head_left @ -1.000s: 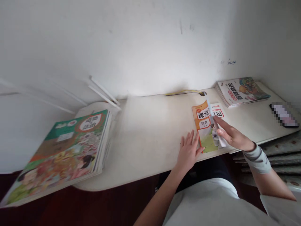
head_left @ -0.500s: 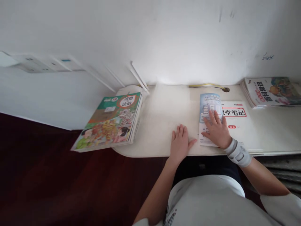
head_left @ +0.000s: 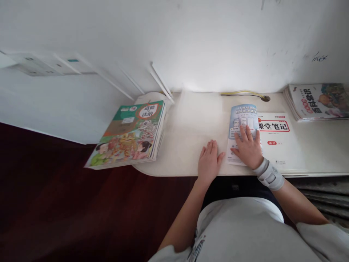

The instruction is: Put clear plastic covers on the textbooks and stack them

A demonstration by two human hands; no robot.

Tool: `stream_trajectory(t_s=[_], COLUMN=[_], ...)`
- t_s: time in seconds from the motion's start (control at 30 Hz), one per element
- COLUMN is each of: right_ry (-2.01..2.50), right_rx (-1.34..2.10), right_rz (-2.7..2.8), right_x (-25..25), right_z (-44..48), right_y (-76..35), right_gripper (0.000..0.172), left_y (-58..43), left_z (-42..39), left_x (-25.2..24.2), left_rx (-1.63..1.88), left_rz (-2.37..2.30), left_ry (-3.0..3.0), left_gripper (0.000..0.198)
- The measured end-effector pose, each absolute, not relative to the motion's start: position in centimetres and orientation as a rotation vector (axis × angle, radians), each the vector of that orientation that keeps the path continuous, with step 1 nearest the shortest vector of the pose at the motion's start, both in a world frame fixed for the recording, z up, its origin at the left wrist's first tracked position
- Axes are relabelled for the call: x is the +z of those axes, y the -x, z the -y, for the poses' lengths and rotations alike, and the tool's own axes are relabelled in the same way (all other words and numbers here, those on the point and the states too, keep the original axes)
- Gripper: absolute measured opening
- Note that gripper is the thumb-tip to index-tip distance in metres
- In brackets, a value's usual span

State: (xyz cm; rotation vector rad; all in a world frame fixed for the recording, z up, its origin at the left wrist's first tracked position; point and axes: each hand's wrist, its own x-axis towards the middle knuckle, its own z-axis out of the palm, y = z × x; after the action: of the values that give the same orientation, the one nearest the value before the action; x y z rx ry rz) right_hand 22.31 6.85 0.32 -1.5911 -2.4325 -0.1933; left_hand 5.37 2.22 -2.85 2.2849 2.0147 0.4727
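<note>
My right hand lies with spread fingers on a narrow blue-and-white printed leaf. The leaf overlaps the left side of a white book with a red-framed title; I cannot tell whether it is attached to the book. My left hand rests flat on the white desk, left of the leaf and apart from it, fingers stretched out. A grey wrist brace wraps my right wrist.
At the desk's left end, a stack of books with a green illustrated cover juts past the rounded edge. Another book stack sits at the back right. A yellow cable runs along the wall to a hole.
My right hand and the printed leaf have shifted slightly left relative to the white book, showing more of its title. My left hand stays flat on the desk. The camera view has tilted slightly.
</note>
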Motion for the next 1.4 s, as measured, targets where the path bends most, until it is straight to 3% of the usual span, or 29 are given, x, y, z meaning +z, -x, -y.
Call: stream_trajectory(t_s=[0.2,0.4,0.73,1.07,1.4], right_ry=[1.577,1.577,1.887,1.777,1.730], right_rx=[-0.213,-0.109,0.282,0.197,0.237], right_rz=[2.487,2.595,2.501,2.555,2.530], right_x=[0.6,2.5,3.1,2.3,2.8], right_z=[-6.5,-8.7,-20.6,-19.9,-19.6], right_y=[-22.2,-22.7,-25.5,-25.6,-25.3], right_gripper=[0.053,0.054,0.091,0.069,0.067], left_y=[-5.8,-5.9,-5.8,-6.0,-6.2], left_z=[-1.8,-1.6,-1.7,-1.8,-1.8], left_x=[-2.2,-1.8,-2.1,-2.4,-1.9], left_rx=[0.355,0.288,0.318,0.243,0.198], left_rz=[-1.977,-1.905,-1.899,-1.956,-1.947], left_ry=[-2.408,-2.475,-2.458,-2.431,-2.398], left_gripper=[0.077,0.060,0.058,0.066,0.071])
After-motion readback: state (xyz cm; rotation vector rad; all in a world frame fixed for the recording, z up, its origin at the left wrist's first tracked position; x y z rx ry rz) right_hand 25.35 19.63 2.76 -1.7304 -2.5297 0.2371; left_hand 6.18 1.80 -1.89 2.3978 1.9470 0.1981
